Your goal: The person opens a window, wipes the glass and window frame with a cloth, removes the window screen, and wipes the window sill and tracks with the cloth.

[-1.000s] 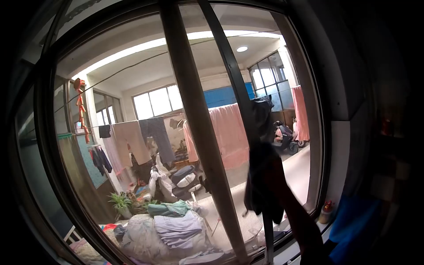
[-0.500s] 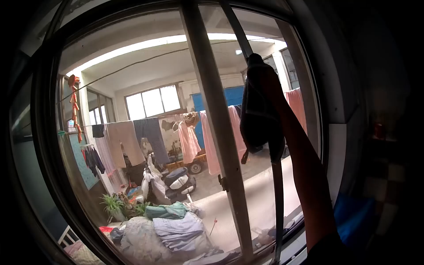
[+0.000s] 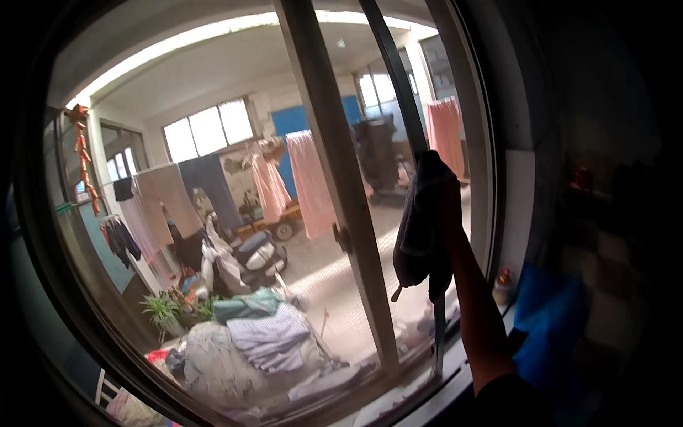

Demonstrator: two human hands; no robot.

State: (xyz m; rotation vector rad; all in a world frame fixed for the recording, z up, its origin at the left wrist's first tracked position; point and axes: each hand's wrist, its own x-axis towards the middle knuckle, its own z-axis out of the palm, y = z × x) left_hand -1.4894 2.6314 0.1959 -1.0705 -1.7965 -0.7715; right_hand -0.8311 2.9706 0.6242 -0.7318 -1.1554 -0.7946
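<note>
My right hand (image 3: pixel 445 191) is a dark shape at the right of the window, its arm reaching up from the lower right. It is closed on a dark cloth (image 3: pixel 416 245), which hangs down and has a small pale tag or loop at its bottom end. The cloth lies against the narrow dark upright (image 3: pixel 395 71) of the window's sliding frame and covers part of it. To its left stands a wider frame upright (image 3: pixel 329 153) with a latch (image 3: pixel 343 238). My left hand is out of view.
Beyond the glass, clothes (image 3: pixel 206 188) hang on a line above a scooter (image 3: pixel 260 252), a plant (image 3: pixel 162 309) and piled fabric (image 3: pixel 267 338). On the sill's right stands a small bottle (image 3: pixel 503 286), beside a blue thing (image 3: pixel 544 320).
My right hand rose along the narrow upright with the cloth, then came back down part of the way. The camera's view has shifted too, with the outside scene now further left.
</note>
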